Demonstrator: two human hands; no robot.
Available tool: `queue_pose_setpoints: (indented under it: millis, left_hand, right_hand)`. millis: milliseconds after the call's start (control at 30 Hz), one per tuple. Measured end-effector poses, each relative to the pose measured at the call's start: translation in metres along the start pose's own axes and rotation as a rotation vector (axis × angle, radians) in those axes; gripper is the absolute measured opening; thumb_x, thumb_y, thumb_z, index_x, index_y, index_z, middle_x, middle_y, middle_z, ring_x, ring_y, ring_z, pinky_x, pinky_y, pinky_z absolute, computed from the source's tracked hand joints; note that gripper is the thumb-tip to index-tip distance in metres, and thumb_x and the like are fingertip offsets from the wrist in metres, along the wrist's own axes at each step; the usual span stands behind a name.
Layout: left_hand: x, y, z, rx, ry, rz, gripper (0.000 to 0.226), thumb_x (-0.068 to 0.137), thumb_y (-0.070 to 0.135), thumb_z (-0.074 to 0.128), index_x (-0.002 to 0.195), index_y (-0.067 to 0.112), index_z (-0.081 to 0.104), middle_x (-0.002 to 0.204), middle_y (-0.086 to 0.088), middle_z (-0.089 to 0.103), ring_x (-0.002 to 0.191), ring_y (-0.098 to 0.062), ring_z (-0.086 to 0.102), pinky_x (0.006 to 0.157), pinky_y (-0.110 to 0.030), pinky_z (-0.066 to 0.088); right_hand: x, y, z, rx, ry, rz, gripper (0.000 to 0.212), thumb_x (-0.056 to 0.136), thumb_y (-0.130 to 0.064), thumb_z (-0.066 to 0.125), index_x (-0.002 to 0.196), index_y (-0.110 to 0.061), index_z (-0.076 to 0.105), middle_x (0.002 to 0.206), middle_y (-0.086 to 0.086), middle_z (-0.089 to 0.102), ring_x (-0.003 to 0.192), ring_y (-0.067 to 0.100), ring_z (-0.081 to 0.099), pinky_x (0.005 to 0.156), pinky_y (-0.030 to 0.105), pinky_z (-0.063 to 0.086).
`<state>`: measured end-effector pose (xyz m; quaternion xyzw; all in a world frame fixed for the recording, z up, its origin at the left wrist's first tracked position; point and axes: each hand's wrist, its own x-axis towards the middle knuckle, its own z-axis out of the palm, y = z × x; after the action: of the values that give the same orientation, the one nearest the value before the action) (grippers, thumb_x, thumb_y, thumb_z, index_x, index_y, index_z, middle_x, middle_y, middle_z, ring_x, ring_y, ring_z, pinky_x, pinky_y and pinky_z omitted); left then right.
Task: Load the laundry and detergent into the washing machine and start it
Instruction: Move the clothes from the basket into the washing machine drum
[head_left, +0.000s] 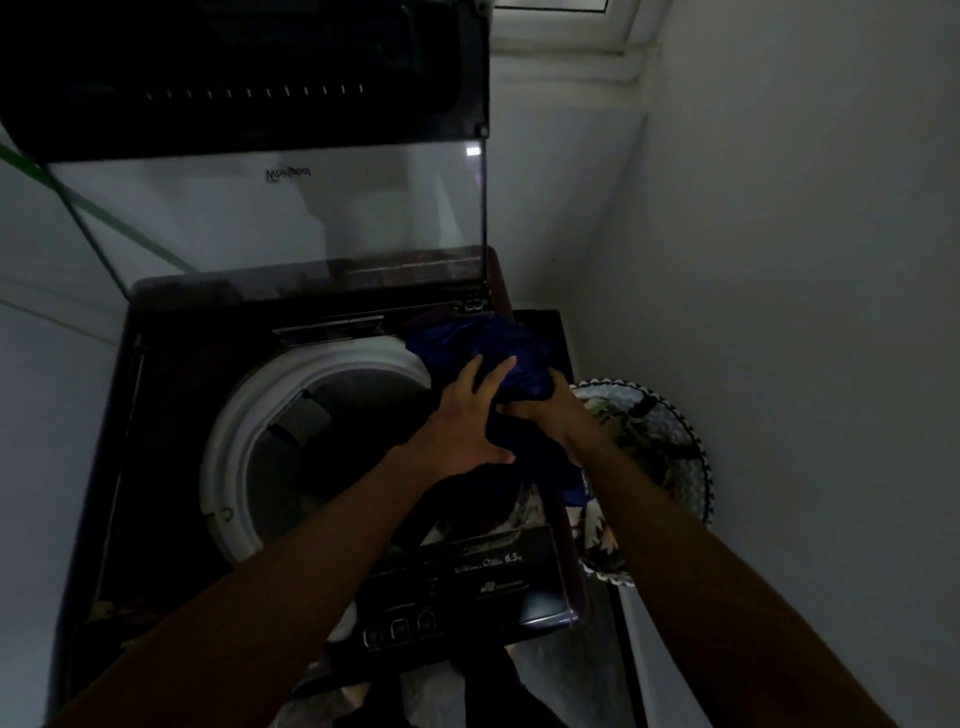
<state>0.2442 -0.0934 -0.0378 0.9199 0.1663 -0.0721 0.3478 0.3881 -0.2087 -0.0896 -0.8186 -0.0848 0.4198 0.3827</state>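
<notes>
A dark top-loading washing machine (156, 415) stands below me with its glass lid (270, 218) raised upright. Its white drum rim (244, 426) rings a dim drum. A bundle of dark blue laundry (467, 343) sits over the right edge of the drum opening. My left hand (462, 426) lies against the bundle's left side with fingers spread and straight. My right hand (550, 410) grips the cloth from the right, its fingers curled into the fabric. More dark cloth hangs beneath both hands toward the control panel (467, 587).
A round patterned laundry basket (670, 441) with a black-and-white rim stands on the floor between the machine and the right wall. White walls close in on both sides. A green line crosses the left wall behind the lid.
</notes>
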Motion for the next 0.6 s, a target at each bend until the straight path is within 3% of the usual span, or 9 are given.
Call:
queue_pose_setpoints:
  millis: [67, 167, 267, 367, 467, 600]
  left_hand:
    - [0.0, -0.001, 0.0, 0.004, 0.016, 0.0, 0.132, 0.059, 0.04, 0.09, 0.147, 0.052, -0.008, 0.161, -0.004, -0.008, 0.145, -0.04, 0.008, 0.112, -0.06, 0.027]
    - [0.001, -0.003, -0.004, -0.014, 0.039, 0.009, 0.138, 0.056, 0.04, 0.091, 0.145, 0.054, -0.013, 0.161, -0.004, -0.005, 0.145, -0.04, 0.011, 0.111, -0.061, 0.027]
    - [0.004, -0.006, -0.009, -0.056, 0.06, 0.028, 0.142, 0.054, 0.037, 0.092, 0.144, 0.054, -0.016, 0.159, -0.006, 0.01, 0.142, -0.038, 0.021, 0.11, -0.059, 0.031]
    - [0.003, -0.009, -0.013, -0.159, 0.09, 0.048, 0.145, 0.054, 0.032, 0.093, 0.147, 0.049, -0.017, 0.157, -0.006, 0.019, 0.142, -0.028, 0.027, 0.113, -0.051, 0.033]
    - [-0.001, -0.017, -0.02, -0.281, 0.155, 0.029, 0.145, 0.052, 0.027, 0.095, 0.151, 0.039, -0.011, 0.154, -0.007, 0.027, 0.138, -0.022, 0.035, 0.111, -0.044, 0.037]
    - [-0.013, -0.04, -0.03, -0.376, 0.243, 0.007, 0.137, 0.049, 0.033, 0.095, 0.152, 0.03, 0.005, 0.151, -0.005, 0.035, 0.134, -0.018, 0.043, 0.108, -0.042, 0.042]
  right_hand:
    - [0.007, -0.001, 0.006, -0.039, 0.079, -0.059, 0.117, 0.031, -0.068, 0.088, 0.132, -0.029, 0.044, 0.119, -0.002, 0.065, 0.102, 0.024, 0.066, 0.083, 0.045, 0.058]
    - [-0.038, -0.044, 0.011, -0.227, 0.228, -0.114, 0.099, 0.05, -0.05, 0.082, 0.13, -0.017, 0.034, 0.12, 0.01, 0.06, 0.102, 0.033, 0.062, 0.084, 0.047, 0.055]
    - [-0.055, -0.064, 0.017, -0.4, 0.349, -0.206, 0.049, 0.078, -0.029, 0.067, 0.114, -0.012, 0.039, 0.11, 0.018, 0.062, 0.093, 0.038, 0.063, 0.076, 0.047, 0.054]
    - [-0.066, -0.08, 0.023, -0.463, 0.352, -0.316, 0.018, 0.082, -0.01, 0.054, 0.096, -0.011, 0.044, 0.099, 0.018, 0.062, 0.088, 0.038, 0.061, 0.072, 0.045, 0.051]
    - [-0.074, -0.094, 0.034, -0.412, 0.263, -0.414, 0.012, 0.078, -0.006, 0.051, 0.084, -0.012, 0.043, 0.089, 0.016, 0.061, 0.084, 0.037, 0.06, 0.073, 0.047, 0.052]
    - [-0.081, -0.109, 0.058, -0.377, 0.125, -0.471, 0.018, 0.082, -0.006, 0.052, 0.077, -0.017, 0.039, 0.084, 0.009, 0.056, 0.077, 0.027, 0.056, 0.064, 0.035, 0.044]
